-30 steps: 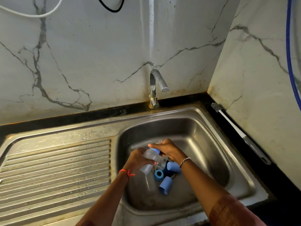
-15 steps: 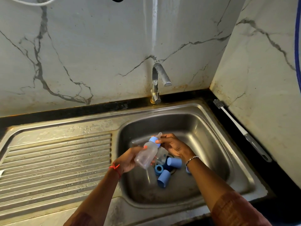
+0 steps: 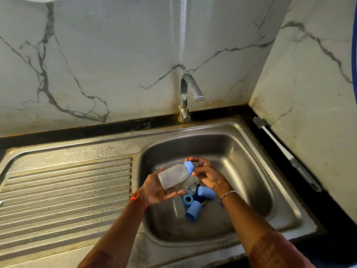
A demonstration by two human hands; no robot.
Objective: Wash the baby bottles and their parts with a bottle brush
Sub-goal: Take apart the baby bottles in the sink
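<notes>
Head view: stainless steel sink basin [image 3: 251, 151], centre-right.
Brush: white-handled bottle brush [image 3: 286, 153], lying on far-right black counter [image 3: 270, 161].
Bottle: translucent plastic baby bottle [image 3: 172, 177], tilted above basin.
Left hand [image 3: 156, 190]: grips bottle body.
Right hand [image 3: 208, 175]: pinches blue plastic collar [image 3: 189, 167].

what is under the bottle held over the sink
Beneath the held bottle lie another clear bottle, two blue caps and a blue ring on the sink floor. They cover most of the drain; anything beneath them is hidden.
</notes>
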